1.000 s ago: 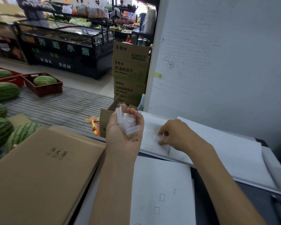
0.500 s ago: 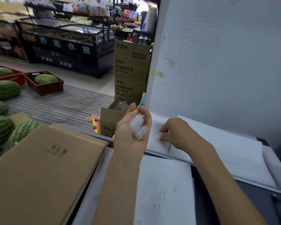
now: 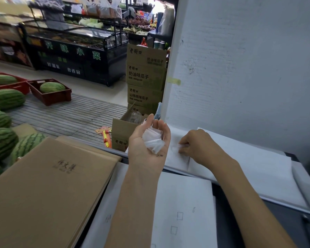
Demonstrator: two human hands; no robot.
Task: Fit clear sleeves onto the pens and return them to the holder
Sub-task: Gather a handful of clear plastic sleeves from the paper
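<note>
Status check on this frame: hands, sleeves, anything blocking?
Left hand open, palm up, cupping sleeves. Right hand pinching sleeve on paper. No pens visible; nothing blocking.

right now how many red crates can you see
2: the right crate holds a watermelon; the left crate beside it holds another. More may be off-frame.
</note>
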